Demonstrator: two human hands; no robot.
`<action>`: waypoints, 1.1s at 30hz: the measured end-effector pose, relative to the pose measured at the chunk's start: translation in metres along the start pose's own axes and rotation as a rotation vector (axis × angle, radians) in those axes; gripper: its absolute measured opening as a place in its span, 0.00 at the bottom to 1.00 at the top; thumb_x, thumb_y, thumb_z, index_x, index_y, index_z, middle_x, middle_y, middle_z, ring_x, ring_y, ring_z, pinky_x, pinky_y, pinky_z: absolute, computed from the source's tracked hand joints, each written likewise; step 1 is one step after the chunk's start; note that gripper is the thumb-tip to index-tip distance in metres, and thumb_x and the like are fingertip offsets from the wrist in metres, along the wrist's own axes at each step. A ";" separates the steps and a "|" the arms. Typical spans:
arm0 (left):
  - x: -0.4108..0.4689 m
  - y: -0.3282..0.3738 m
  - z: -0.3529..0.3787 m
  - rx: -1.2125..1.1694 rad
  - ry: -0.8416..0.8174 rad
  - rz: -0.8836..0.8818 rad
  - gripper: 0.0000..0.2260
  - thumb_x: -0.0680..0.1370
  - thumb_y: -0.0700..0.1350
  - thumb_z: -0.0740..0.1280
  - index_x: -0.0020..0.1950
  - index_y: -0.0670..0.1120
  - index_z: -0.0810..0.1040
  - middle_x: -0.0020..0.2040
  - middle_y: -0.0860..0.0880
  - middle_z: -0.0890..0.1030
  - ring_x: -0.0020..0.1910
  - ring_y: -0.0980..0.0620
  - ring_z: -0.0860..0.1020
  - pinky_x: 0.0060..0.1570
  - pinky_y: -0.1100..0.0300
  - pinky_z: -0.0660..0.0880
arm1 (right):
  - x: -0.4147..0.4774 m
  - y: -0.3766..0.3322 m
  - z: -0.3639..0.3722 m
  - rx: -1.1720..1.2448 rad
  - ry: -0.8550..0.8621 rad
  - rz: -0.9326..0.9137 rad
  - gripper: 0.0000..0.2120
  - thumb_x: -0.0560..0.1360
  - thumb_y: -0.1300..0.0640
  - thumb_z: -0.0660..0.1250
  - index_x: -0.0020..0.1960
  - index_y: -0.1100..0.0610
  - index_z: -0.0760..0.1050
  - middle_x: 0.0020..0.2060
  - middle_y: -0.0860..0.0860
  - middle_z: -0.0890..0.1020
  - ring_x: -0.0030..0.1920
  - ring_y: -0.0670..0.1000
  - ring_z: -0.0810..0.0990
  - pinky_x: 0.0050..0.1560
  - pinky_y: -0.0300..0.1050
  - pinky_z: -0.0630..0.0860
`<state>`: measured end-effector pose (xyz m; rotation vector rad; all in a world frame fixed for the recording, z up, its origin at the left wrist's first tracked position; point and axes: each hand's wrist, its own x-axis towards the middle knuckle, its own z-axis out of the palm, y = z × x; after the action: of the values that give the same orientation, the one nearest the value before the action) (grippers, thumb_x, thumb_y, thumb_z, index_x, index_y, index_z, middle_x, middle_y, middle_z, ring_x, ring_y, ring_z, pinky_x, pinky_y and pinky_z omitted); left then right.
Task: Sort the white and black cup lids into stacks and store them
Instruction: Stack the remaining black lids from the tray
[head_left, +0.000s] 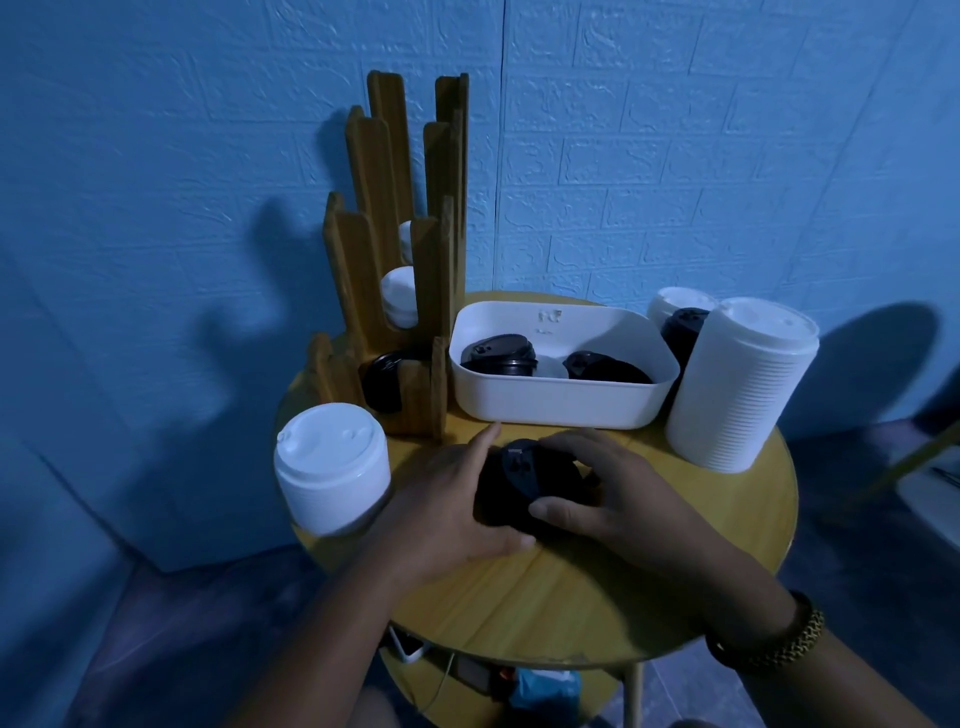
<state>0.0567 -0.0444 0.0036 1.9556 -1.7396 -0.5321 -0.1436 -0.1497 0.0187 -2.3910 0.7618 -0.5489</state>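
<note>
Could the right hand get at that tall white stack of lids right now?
Probably yes: the tall white stack stands just beyond the right hand, nothing between them, though that hand grips the black lids.

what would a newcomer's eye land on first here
The left hand and right hand clasp a stack of black lids at the front middle of the round yellow table. A tall stack of white lids stands at the table's right edge, a shorter white stack at its left edge. Behind that rises a stepped wooden holder against the blue wall.
</note>
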 end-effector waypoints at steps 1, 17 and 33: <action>-0.001 0.000 0.000 0.000 -0.009 0.002 0.50 0.71 0.65 0.75 0.82 0.63 0.44 0.80 0.59 0.59 0.77 0.55 0.60 0.71 0.55 0.65 | 0.001 0.001 0.001 -0.031 -0.009 -0.003 0.35 0.70 0.34 0.70 0.72 0.47 0.69 0.64 0.39 0.72 0.60 0.39 0.73 0.56 0.35 0.75; 0.001 0.007 -0.003 0.044 0.028 0.015 0.35 0.75 0.64 0.70 0.78 0.62 0.59 0.75 0.59 0.67 0.68 0.60 0.66 0.59 0.59 0.69 | 0.027 -0.012 -0.005 -0.208 0.156 -0.118 0.18 0.79 0.43 0.65 0.65 0.49 0.77 0.61 0.44 0.77 0.59 0.42 0.73 0.58 0.39 0.72; -0.003 0.013 -0.004 0.010 0.054 -0.074 0.39 0.75 0.65 0.70 0.80 0.62 0.54 0.78 0.58 0.63 0.75 0.53 0.64 0.66 0.55 0.66 | 0.096 -0.030 -0.030 -0.032 0.132 -0.025 0.06 0.79 0.60 0.67 0.51 0.49 0.79 0.44 0.38 0.80 0.46 0.36 0.77 0.45 0.34 0.70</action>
<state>0.0485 -0.0417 0.0143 2.0290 -1.6455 -0.4922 -0.0753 -0.2014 0.0796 -2.4151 0.8035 -0.7156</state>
